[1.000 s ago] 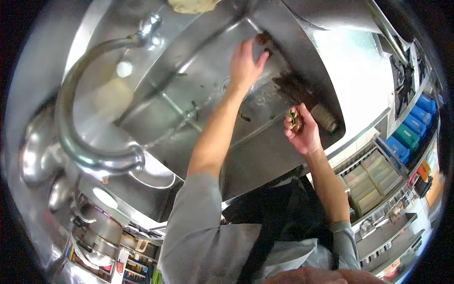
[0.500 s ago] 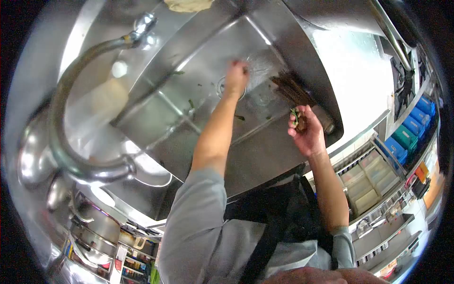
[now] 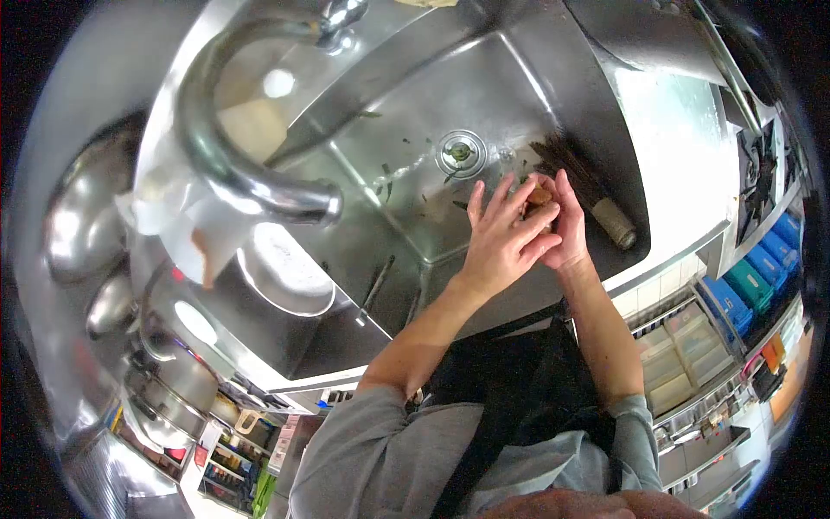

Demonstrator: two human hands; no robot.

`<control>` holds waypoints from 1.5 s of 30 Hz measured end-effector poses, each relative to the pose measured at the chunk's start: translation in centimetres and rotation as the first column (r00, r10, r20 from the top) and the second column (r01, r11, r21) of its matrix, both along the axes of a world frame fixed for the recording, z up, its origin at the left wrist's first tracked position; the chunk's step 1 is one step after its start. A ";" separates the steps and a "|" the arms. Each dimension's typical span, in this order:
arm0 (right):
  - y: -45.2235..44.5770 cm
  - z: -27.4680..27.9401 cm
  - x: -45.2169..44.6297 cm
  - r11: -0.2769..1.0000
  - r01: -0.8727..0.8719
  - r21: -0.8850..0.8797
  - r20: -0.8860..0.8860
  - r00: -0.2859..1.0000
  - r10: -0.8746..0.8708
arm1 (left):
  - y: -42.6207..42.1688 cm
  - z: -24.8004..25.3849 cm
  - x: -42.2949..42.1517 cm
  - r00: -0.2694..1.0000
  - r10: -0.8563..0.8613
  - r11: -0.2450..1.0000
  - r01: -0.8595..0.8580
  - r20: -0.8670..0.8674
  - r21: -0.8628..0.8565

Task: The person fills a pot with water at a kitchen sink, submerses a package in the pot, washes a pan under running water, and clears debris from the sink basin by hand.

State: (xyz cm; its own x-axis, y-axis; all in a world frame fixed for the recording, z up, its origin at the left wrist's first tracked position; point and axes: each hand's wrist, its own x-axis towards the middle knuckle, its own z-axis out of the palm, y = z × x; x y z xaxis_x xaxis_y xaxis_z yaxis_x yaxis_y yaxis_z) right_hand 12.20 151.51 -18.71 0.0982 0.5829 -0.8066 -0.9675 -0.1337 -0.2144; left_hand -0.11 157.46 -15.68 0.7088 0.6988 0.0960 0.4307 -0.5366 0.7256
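My right hand (image 3: 566,227) is cupped above the sink, fingers curled around a small brown lump (image 3: 541,198) whose kind I cannot make out. Over it reaches my left hand (image 3: 500,238), fingers spread and stretched out, the thumb and fingertips close to the lump. Beyond the hands lies the drain (image 3: 450,164) with a green scrap in it. Dark green leaf bits (image 3: 385,186) are scattered on the wet sink floor (image 3: 363,233). A bamboo wok brush (image 3: 616,223) rests along the right wall of the sink, its bristles partly behind my right hand.
A thick curved faucet (image 3: 259,195) arches over the left side. A white oval dish (image 3: 290,272) sits left of the sink. On the right are a bright counter (image 3: 670,156) and blue bins (image 3: 726,303). A large pot (image 3: 173,389) stands at lower left.
My left hand has come back from the drain to my right hand, its fingers now spread. The green piece earlier visible in my right hand no longer shows. The view has shifted.
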 end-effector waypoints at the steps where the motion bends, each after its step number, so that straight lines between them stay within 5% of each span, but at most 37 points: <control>1: -0.2 -0.3 -0.1 1.000 0.012 0.023 -0.009 1.000 -0.012 | 0.1 -0.2 -0.6 0.990 0.057 0.998 -0.051 0.131 -0.043; 3: -0.4 -0.2 0.2 0.998 -0.029 0.062 -0.051 0.998 0.032 | 1.6 -1.2 -2.0 0.933 0.210 0.977 -0.185 0.293 -0.110; 4: -0.5 -0.2 0.1 0.998 -0.029 0.062 -0.051 0.998 0.032 | 1.9 -2.8 -1.9 0.788 0.540 0.799 -0.371 0.295 -0.473; 6: -0.6 -0.1 0.1 0.996 -0.045 0.083 -0.055 0.997 0.050 | 8.1 -5.0 -1.7 0.476 0.835 0.485 -0.404 0.275 -0.775; 9: -0.8 -0.2 -0.1 0.994 -0.066 0.086 -0.033 0.997 0.069 | 15.4 -9.9 -1.6 0.112 0.982 0.186 -0.459 0.151 -0.869; 14: -0.8 -0.1 0.0 0.994 -0.073 0.079 -0.022 0.997 0.075 | 19.0 -12.6 -0.3 0.179 0.977 0.195 -0.540 0.114 -0.819; 17: -1.0 -0.4 0.3 0.996 -0.072 0.054 0.005 0.997 0.072 | 19.4 -14.7 -0.1 0.098 0.994 0.100 -0.539 0.056 -0.837; 19: -1.2 -0.2 0.6 0.997 -0.071 0.021 0.028 0.997 0.070 | 19.7 -18.3 -1.0 0.013 0.977 0.193 -0.489 0.214 -0.851; 23: -2.5 0.0 1.4 0.998 -0.065 0.028 0.060 0.996 0.063 | 20.0 -23.9 -9.0 0.046 0.984 0.155 -0.690 0.170 -0.707; 24: -2.7 0.3 1.6 0.997 -0.078 -0.028 0.107 0.991 0.081 | 19.9 -26.2 -11.8 0.312 0.947 0.319 -0.875 0.079 -0.363; 25: -2.7 0.4 1.5 0.992 -0.089 -0.084 0.152 0.983 0.101 | 19.8 -26.4 -12.9 0.502 0.857 0.507 -0.862 -0.114 0.017; 28: -2.8 0.3 1.4 0.991 -0.081 -0.111 0.146 0.985 0.096 | 20.2 -25.9 -12.3 0.653 0.736 0.677 -0.712 -0.177 0.187; 33: -2.5 0.3 0.9 0.977 -0.182 -0.114 0.166 0.966 0.200 | 18.0 -25.5 -11.0 0.856 0.428 0.900 -0.372 -0.289 0.228; 40: -3.1 -0.3 0.8 0.986 -0.149 -0.082 0.149 0.976 0.160 | 4.6 -25.8 -12.5 0.854 0.440 0.888 -0.459 -0.277 -0.004; 42: -3.4 0.1 1.1 0.982 -0.170 -0.088 0.176 0.967 0.183 | 1.7 -24.5 -12.2 0.884 0.272 0.918 -0.358 -0.381 -0.174; 45: -4.7 1.0 2.2 0.984 -0.164 -0.069 0.215 0.961 0.175 | 0.0 -22.0 -10.6 0.931 0.249 0.953 -0.284 -0.269 -0.103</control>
State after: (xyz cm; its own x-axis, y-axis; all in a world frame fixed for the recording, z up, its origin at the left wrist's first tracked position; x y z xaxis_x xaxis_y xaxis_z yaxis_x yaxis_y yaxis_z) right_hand 14.39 146.77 -17.70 0.1795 0.5654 -0.8050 -0.8596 -0.3078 -0.4079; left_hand -10.67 157.49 -37.66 0.4830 0.8589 -0.1706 0.7207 -0.2793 0.6345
